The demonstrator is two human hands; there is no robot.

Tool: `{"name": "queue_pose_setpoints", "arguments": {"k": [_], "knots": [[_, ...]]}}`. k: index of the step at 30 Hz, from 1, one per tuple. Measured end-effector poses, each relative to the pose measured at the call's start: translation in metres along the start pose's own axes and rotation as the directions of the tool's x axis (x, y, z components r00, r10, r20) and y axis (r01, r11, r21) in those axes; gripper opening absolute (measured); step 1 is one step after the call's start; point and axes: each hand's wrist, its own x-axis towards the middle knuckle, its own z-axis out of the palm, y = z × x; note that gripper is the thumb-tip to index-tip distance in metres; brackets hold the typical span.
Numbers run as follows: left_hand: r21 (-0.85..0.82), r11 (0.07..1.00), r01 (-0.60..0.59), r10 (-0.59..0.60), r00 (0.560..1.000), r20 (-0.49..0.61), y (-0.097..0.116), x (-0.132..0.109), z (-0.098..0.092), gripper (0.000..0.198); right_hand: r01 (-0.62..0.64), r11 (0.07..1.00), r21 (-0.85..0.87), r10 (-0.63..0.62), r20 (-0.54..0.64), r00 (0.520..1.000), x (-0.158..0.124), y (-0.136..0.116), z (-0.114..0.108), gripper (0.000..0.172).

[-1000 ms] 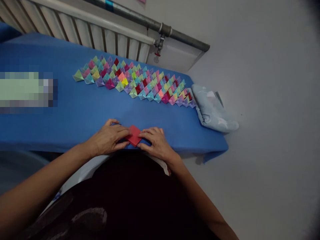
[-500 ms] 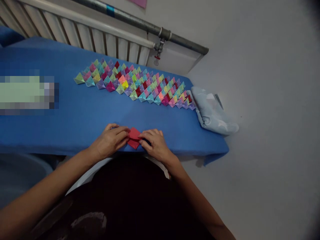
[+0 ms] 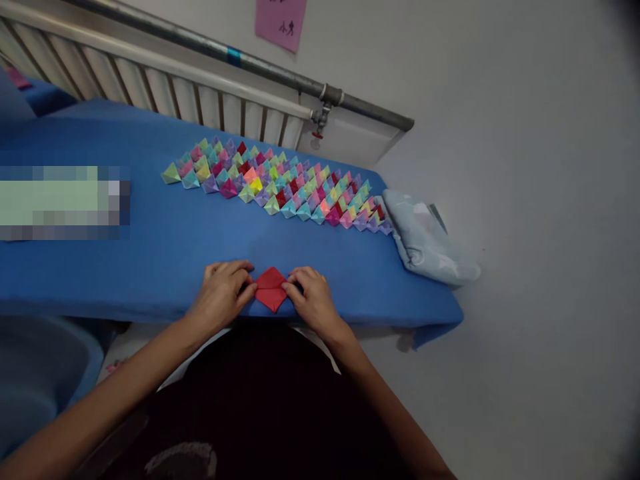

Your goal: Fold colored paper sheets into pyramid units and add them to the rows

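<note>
A red folded paper piece (image 3: pixel 273 291), diamond-shaped with a crease across its middle, sits near the front edge of the blue-covered table (image 3: pixel 200 233). My left hand (image 3: pixel 223 288) pinches its left corner between thumb and fingers. On the opposite corner, my right hand (image 3: pixel 311 292) closes its thumb and fingertips. Farther back stand several rows of small folded paper boats (image 3: pixel 280 187) in pink, green, purple, blue, yellow and red, packed close together.
At the table's right end lies a folded light-blue cloth (image 3: pixel 425 240). Behind the table run a white radiator (image 3: pixel 185 100) and a metal pipe (image 3: pixel 280 75) with a valve. A pixelated green patch covers the left side. A blue tub (image 3: pixel 45 367) stands below, at left.
The view has tilted up slightly, so everything sits lower in it. My hands have drawn a little apart, and the red paper now shows as a wider, flatter diamond.
</note>
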Motion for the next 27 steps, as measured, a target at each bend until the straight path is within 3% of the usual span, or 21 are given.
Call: {"name": "queue_pose_setpoints", "arguments": {"k": [16,18,20,23,25,27], "knots": [[0.076,0.994,0.083,-0.082,0.997,-0.006,0.011,0.001,0.000,0.014,-0.066,0.995,0.075,0.068,-0.019,0.998,0.008,0.002,0.001,0.021],[0.135,0.991,0.003,0.000,1.000,-0.024,0.014,0.002,0.000,0.016,-0.073,0.994,0.079,0.074,-0.012,0.997,0.009,0.003,0.001,0.019],[0.193,0.969,-0.157,0.162,0.987,-0.013,0.016,0.004,0.001,0.029,-0.079,0.994,0.073,0.080,-0.002,0.997,0.010,0.004,0.002,0.016],[0.213,0.890,-0.403,0.398,0.915,0.069,0.014,0.006,0.001,0.038,-0.078,0.996,0.053,0.078,0.002,0.997,0.010,0.005,0.001,0.013],[0.215,0.858,-0.466,0.456,0.885,0.095,0.010,0.003,0.000,0.037,-0.074,0.997,0.037,0.074,0.006,0.997,0.010,0.005,0.000,0.010],[0.236,0.853,-0.465,0.459,0.885,0.083,0.006,-0.003,-0.001,0.039,-0.079,0.997,0.017,0.078,0.017,0.997,0.008,0.006,-0.003,0.008]]}}
